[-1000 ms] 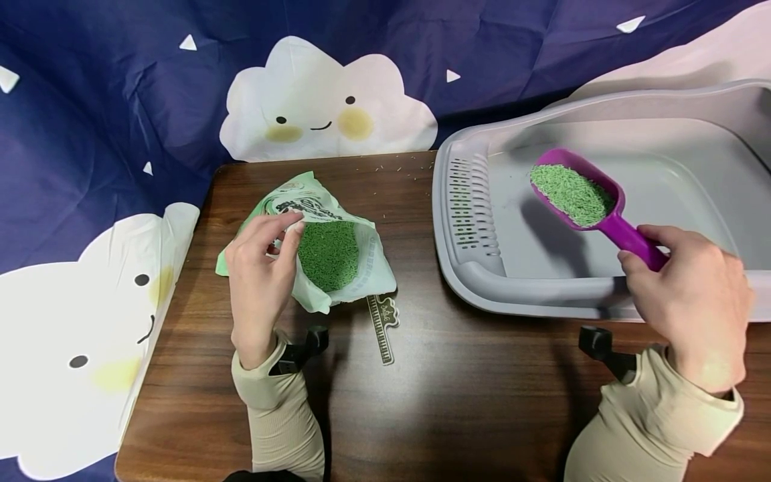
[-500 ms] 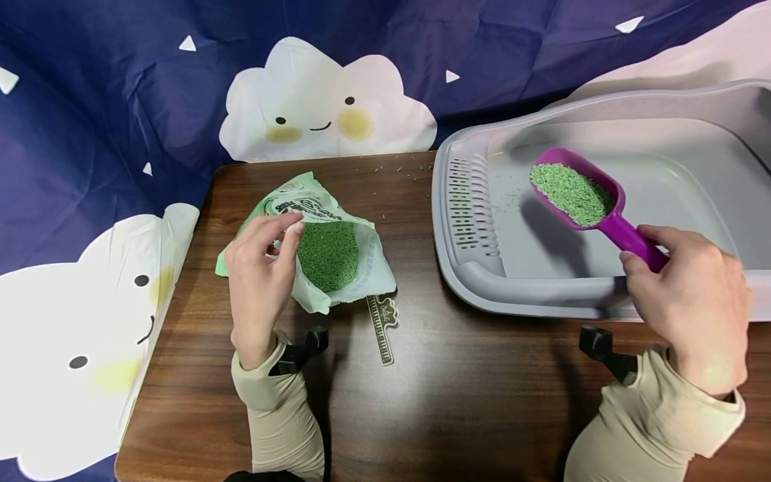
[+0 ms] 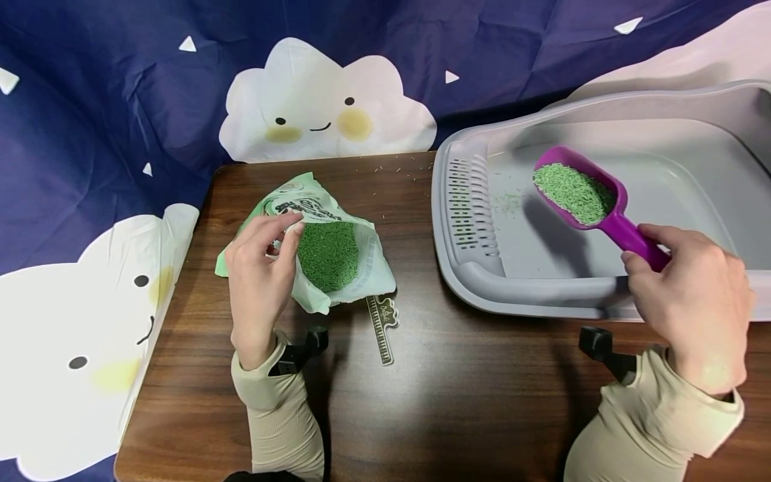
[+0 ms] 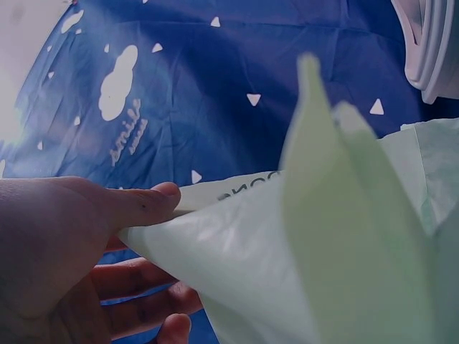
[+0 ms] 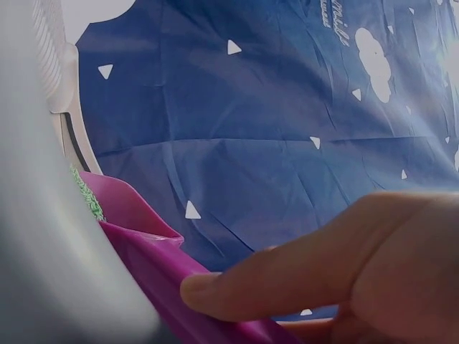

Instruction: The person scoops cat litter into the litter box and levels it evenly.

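Note:
My right hand (image 3: 693, 301) grips the handle of a purple scoop (image 3: 623, 231), thumb along it in the right wrist view. Green litter pellets (image 3: 575, 193) fill the scoop, which hovers over the grey litter box (image 3: 482, 284). A small scatter of pellets (image 3: 508, 202) lies on the box floor, left of the scoop. Over on the left, my left hand (image 3: 262, 278) pinches the edge of an open pale green bag (image 3: 376, 264) between thumb and fingers. Inside the bag, more green pellets (image 3: 328, 256) show. The left wrist view has the bag's edge (image 4: 244, 244) stretched from the thumb.
A flat comb-shaped tag (image 3: 382, 328) lies partly under the bag on the brown table (image 3: 434, 402). Stray pellets (image 3: 397, 169) dot the table's back edge. The slotted step (image 3: 472, 207) forms the box's left end. A blue cloud-print cloth (image 3: 494, 40) hangs behind.
Some pellets have fallen onto the box floor, and the patch there has grown. The scoop has shifted very slightly right. My left hand and the bag have stayed put.

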Demonstrator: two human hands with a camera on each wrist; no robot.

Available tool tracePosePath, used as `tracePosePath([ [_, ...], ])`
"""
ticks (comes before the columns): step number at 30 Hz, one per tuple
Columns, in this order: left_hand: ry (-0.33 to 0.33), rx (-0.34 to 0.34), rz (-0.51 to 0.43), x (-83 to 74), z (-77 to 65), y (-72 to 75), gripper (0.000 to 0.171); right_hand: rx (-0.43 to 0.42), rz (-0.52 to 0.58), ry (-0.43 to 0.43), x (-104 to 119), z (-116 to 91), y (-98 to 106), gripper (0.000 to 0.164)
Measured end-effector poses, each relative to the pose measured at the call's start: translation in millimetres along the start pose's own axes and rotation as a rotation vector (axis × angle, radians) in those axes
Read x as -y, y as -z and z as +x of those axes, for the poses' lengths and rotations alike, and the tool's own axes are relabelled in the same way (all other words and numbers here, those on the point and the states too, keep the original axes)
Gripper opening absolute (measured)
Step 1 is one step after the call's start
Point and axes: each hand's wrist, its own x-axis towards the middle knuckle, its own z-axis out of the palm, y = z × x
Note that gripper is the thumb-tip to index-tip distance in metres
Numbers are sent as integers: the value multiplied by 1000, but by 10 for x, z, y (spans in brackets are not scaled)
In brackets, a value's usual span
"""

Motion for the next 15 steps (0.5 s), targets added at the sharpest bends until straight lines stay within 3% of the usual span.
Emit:
tracePosePath([
  [15, 1, -2, -6, -5, 0, -2, 14, -12, 11, -10, -38, 4, -25, 34],
])
